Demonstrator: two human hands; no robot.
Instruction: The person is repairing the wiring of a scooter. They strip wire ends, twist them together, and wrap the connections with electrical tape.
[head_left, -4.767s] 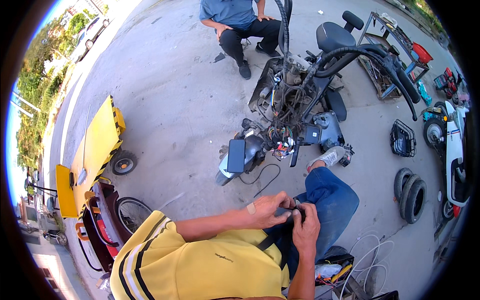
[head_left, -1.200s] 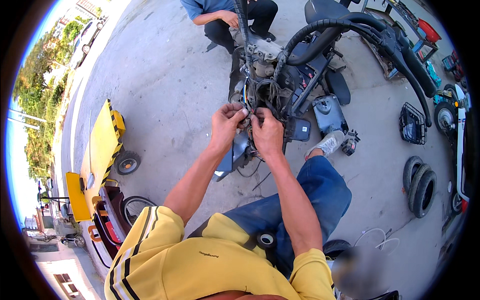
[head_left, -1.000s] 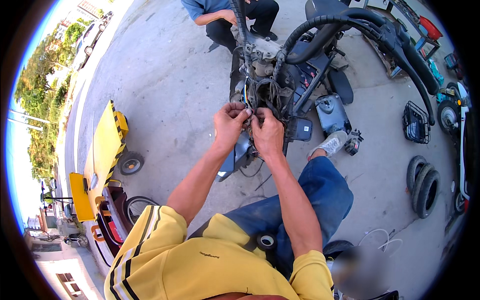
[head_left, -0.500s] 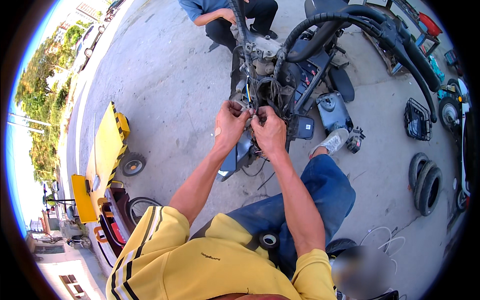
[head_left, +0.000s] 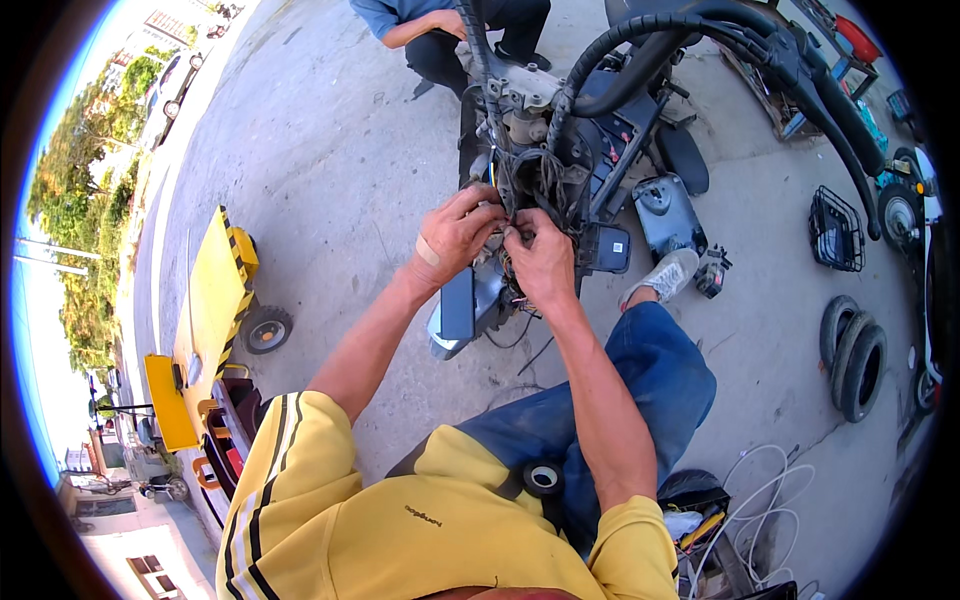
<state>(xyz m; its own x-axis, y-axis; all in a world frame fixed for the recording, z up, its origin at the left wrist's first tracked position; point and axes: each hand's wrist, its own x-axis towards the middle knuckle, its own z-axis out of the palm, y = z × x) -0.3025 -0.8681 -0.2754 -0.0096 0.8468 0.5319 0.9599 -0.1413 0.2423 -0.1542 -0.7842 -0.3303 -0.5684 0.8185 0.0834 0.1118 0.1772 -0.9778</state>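
In front of me stands a partly stripped scooter with its front frame (head_left: 527, 125) bare and a bundle of dark wires (head_left: 545, 180) hanging at its middle. My left hand (head_left: 460, 230), with a plaster near the wrist, has its fingers closed at the lower left of this bundle. Close beside it, my right hand (head_left: 542, 262) pinches at the same wiring, thumb and fingertips together. Both hands appear to grip thin wires, though the fingers hide most of the spot. Loose wire ends hang below my right hand. A dark blue panel (head_left: 458, 305) sits under my left wrist.
Black handlebars (head_left: 800, 75) lean over to the right. Beyond the scooter a person (head_left: 440, 35) crouches. A grey tank-like part (head_left: 668, 215), a wire basket (head_left: 837, 230) and several tyres (head_left: 862, 370) lie on the right. A yellow cart (head_left: 212, 300) stands left; white tubing (head_left: 770, 510) lies lower right.
My left hand has turned and its wrist has moved a little left, while its fingers stay at the wiring. My right hand barely moves. A blurred shape at the lower right is gone.
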